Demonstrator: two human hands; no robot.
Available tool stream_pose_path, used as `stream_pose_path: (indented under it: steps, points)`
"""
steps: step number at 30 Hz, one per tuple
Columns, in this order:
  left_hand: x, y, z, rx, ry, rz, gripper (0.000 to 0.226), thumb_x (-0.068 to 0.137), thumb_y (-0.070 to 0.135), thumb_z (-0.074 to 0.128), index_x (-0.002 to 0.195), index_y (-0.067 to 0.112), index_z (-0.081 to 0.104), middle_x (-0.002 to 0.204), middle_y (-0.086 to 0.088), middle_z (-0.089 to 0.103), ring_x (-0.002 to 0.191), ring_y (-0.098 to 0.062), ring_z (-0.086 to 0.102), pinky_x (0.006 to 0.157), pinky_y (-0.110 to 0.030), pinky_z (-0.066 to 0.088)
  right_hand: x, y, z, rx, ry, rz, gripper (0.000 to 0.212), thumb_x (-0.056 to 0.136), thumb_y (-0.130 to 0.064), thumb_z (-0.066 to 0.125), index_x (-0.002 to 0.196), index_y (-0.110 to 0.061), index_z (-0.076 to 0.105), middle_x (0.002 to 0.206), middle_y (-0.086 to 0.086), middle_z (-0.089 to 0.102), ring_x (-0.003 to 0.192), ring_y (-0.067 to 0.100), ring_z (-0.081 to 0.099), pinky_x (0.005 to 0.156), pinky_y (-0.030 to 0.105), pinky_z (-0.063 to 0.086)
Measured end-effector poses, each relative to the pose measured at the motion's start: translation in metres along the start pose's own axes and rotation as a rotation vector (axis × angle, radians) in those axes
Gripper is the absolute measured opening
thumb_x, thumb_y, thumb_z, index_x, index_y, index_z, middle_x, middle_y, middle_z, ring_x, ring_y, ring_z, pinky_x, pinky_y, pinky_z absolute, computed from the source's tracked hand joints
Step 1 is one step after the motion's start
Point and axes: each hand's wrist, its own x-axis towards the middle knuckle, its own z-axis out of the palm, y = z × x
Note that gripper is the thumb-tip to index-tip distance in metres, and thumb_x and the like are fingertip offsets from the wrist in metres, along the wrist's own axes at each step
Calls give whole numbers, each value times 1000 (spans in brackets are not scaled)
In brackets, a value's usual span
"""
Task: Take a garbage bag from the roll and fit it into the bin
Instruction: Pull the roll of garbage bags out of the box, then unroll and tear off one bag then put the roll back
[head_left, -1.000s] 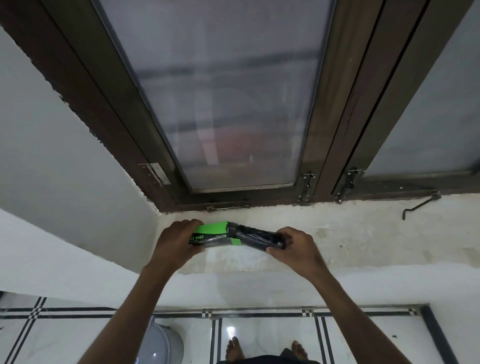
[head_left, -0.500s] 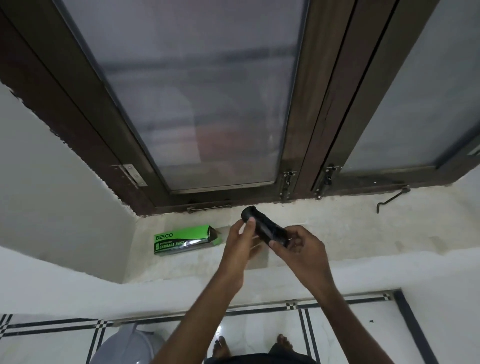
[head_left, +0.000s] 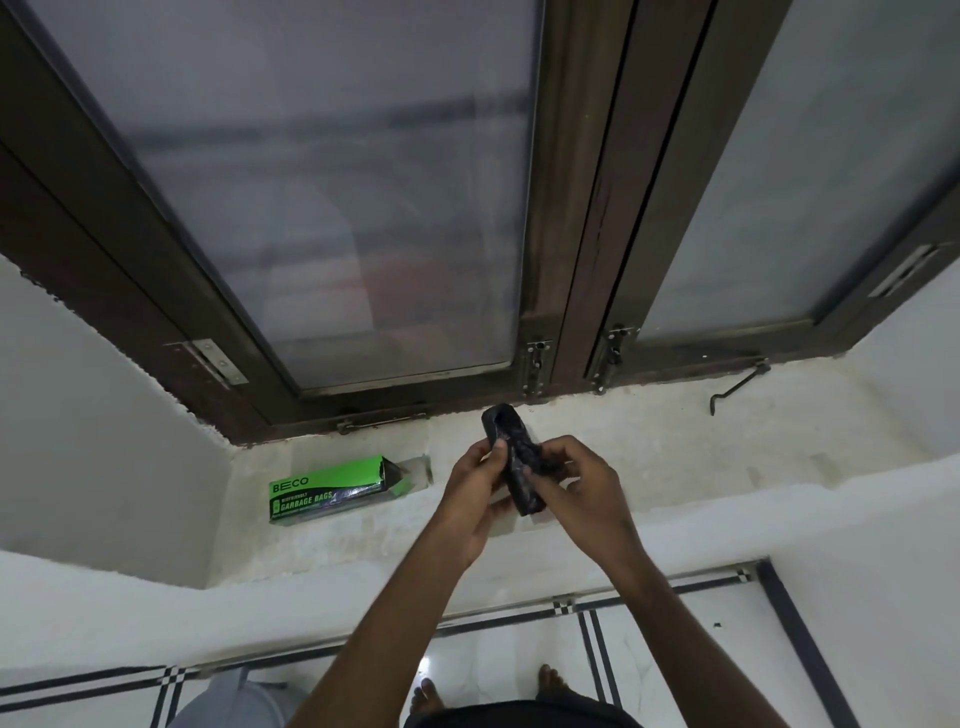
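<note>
A black roll of garbage bags (head_left: 511, 447) is held above the window sill, tilted with its far end toward the window. My left hand (head_left: 475, 486) pinches the roll's side near the middle. My right hand (head_left: 582, 483) grips its near end with curled fingers. The green garbage bag box (head_left: 332, 488) lies on the sill to the left, its right end open. The grey bin (head_left: 234, 701) shows only partly at the bottom edge, on the floor left of my left arm.
The white sill (head_left: 675, 447) runs under a dark-framed window (head_left: 576, 260) with frosted glass. A metal window hook (head_left: 735, 387) lies on the sill at the right. White walls flank the recess. My bare feet (head_left: 488, 691) stand on white floor tiles with dark lines.
The roll came out of the green box, which now lies on the sill at the left. My left hand left the box and joined the right on the roll.
</note>
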Motion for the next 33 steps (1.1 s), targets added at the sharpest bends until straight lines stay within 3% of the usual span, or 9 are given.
stream_pose_path:
  steps: [2,6,9,14,22,26,33]
  points:
    - [1,1,-1,-118,4,-57,36,103,32,45,130,11,57,121,-14,68,111,-30,64,90,-44,56,6,-2,-4,134,25,64,2,93,-14,66,91,-15,68,84,-4,71,78,9,64,69,23,49]
    - [4,9,-2,-296,4,-146,45,96,50,51,127,19,61,125,-12,67,115,-32,62,88,-42,55,16,-4,-17,401,46,181,10,97,-12,61,93,-3,65,83,3,69,78,14,62,67,27,51]
    - [9,11,-6,-231,24,-161,42,90,45,64,122,19,66,120,-9,71,112,-30,65,86,-40,56,23,-2,-31,516,91,219,7,98,-12,61,94,-9,66,90,3,72,86,17,66,71,31,54]
    - [15,8,-13,-67,28,-153,48,79,29,80,121,12,66,111,-11,75,108,-30,69,94,-44,55,39,13,-59,630,239,288,9,98,-12,60,102,-14,68,104,8,73,97,25,67,84,43,56]
    - [19,11,-10,10,89,-134,50,77,23,82,121,11,62,111,-14,73,102,-32,69,76,-41,58,50,42,-109,670,428,323,23,99,-11,58,122,-8,62,109,10,70,96,25,68,77,36,60]
    - [15,15,-14,11,122,-141,49,77,23,82,120,9,61,111,-15,72,100,-32,69,69,-37,57,56,57,-138,653,518,320,22,99,-11,58,121,-8,62,105,9,69,91,22,68,66,28,62]
    - [12,17,-14,62,150,-179,41,80,27,79,114,9,63,107,-16,72,95,-33,68,63,-35,54,81,84,-185,504,710,374,26,99,-17,58,123,-10,61,115,9,64,104,25,60,72,31,51]
